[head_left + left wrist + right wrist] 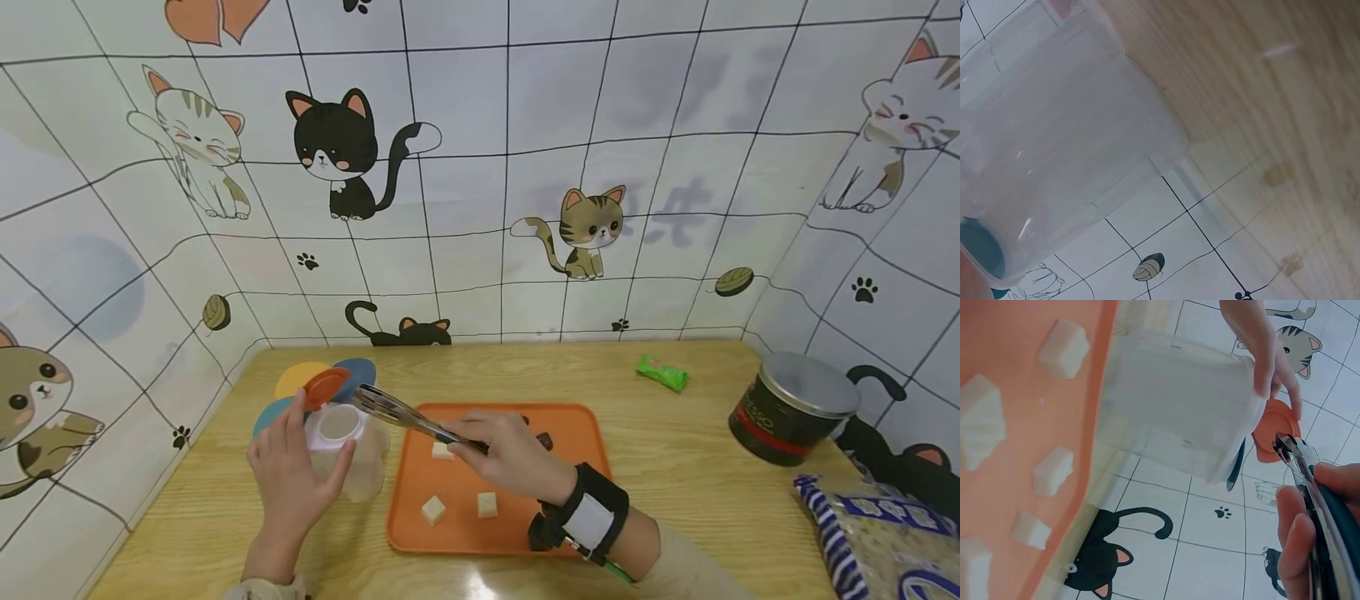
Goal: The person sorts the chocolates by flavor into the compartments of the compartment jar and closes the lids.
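My left hand (292, 471) holds a translucent plastic container (360, 467) at its top, thumb on the near side, fingers up by a raised orange lid (324, 388). The round opening faces up. My right hand (502, 450) grips metal tongs (405, 415) with dark handles; their tips hang close over the opening beside the orange lid. In the right wrist view the tong tips (1288, 447) overlap that lid, with nothing plainly showing between them. White cubes (487, 504) and dark brown pieces (545, 440) lie on an orange tray (401, 521), partly hidden under my right hand.
Yellow (296, 379) and blue (358, 373) lids stand open behind the container. A green wrapped packet (663, 373) lies at the back right. Further right are a dark can (791, 408) with a silvery lid and a blue-and-white bag (885, 533). Cat-print sheeting (510, 192) walls the table.
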{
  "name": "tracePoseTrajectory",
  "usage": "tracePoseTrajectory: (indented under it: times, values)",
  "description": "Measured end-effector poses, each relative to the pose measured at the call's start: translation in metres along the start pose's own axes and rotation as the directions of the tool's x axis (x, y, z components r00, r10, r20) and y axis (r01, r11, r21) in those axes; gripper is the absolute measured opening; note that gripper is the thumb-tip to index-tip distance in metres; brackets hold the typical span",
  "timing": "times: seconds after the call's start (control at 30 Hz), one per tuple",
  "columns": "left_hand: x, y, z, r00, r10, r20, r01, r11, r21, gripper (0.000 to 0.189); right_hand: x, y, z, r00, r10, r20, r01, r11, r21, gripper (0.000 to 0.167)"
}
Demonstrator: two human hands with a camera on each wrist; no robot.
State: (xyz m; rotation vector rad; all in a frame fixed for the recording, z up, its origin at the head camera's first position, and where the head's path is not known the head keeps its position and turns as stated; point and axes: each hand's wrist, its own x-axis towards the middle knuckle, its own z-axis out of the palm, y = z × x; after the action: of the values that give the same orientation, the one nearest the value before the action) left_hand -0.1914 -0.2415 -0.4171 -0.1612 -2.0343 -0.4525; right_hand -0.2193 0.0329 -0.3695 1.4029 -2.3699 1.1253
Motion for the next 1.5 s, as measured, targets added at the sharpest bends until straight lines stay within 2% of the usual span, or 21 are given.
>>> tracePoseTrajectory:
  times: [0.27, 0.63, 1.13, 1.37, 1.5]
  values:
    - [0.003, 0.001, 0.001, 1.0, 0.02, -0.006, -0.02, 1.0, 0.006, 0.079, 0.016, -0.01, 0.008, 0.998, -0.058, 0.023, 0.058, 0.998, -0.012, 0.029]
    - [-0.001, 0.0, -0.001, 1.0, 0.014, -0.003, -0.014, 1.0, 0.023, 0.079, 0.014, -0.008, 0.02, 0.998, -0.052, 0.04, 0.053, 0.998, -0.024, 0.03]
    - [0.002, -0.002, 0.002, 1.0, 0.025, -0.011, -0.024, 0.999, 0.021, 0.079, 0.014, -0.007, 0.017, 0.999, -0.035, 0.031, 0.037, 0.998, -0.054, 0.031]
    - [-0.002, -0.002, 0.001, 1.0, 0.005, -0.001, -0.005, 1.0, 0.0, 0.08, 0.003, -0.006, 0.011, 0.999, 0.012, 0.048, -0.009, 0.998, -0.057, 0.035]
    - [-0.003, 0.0, 0.0, 1.0, -0.001, 0.005, 0.001, 1.0, -0.003, 0.08, -0.013, -0.001, 0.004, 1.0, 0.014, -0.01, -0.015, 0.993, -0.113, 0.035]
